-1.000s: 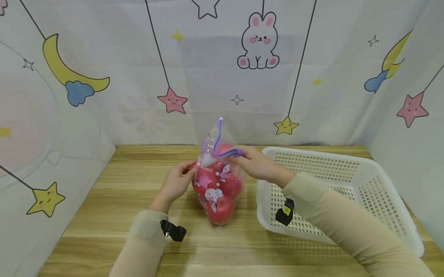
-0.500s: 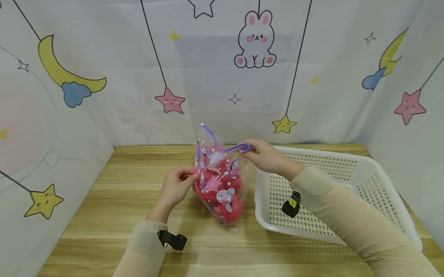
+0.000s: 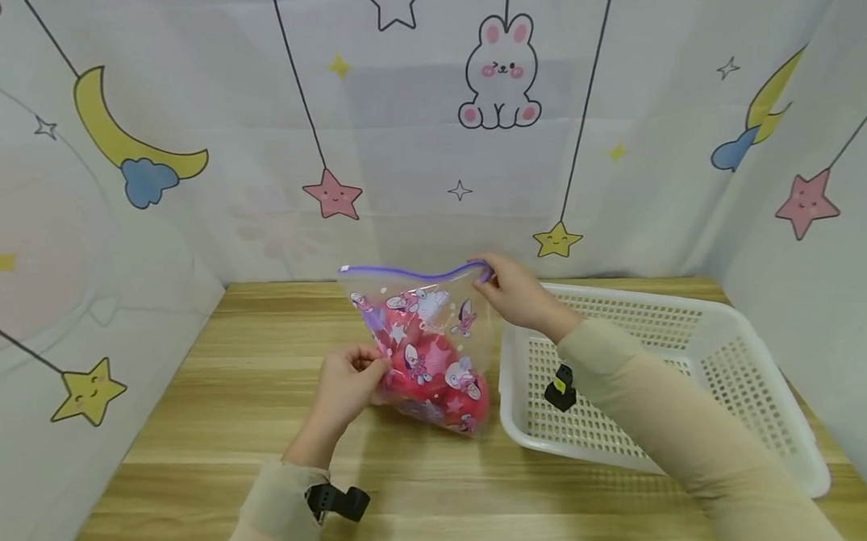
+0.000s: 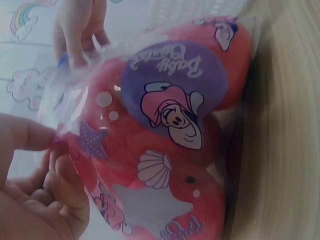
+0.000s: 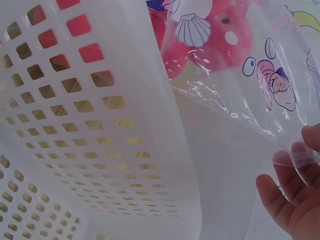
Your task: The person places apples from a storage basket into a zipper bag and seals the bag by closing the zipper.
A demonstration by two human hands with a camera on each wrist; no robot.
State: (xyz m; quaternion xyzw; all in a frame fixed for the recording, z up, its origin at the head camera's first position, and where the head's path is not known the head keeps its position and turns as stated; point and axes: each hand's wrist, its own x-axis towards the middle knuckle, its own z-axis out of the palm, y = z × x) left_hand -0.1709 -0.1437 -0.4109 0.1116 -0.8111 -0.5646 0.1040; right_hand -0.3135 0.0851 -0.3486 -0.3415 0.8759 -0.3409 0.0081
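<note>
A clear zip bag (image 3: 433, 363) printed with sea creatures, shells and stars stands on the table, left of the basket. Inside it are several red, round, apple-like fruits (image 4: 185, 135). Its purple zip strip (image 3: 426, 276) runs along the top, with a small white slider (image 3: 344, 268) at the left end. My left hand (image 3: 349, 380) pinches the bag's left side between thumb and fingers, well below the zip. With thumb and fingers, my right hand (image 3: 515, 294) grips the top right corner at the zip; in the right wrist view clear film passes between those fingers.
A white perforated plastic basket (image 3: 514, 423) stands right of the bag, under my right forearm. The wooden table (image 3: 278, 328) ends at a white curtain (image 3: 424, 157) with cartoon prints at the back and sides.
The bag's top has gone from folded and narrow to spread wide, its zip now stretched across. My right hand has moved up and slightly right; my left hand keeps its pinch slightly lower.
</note>
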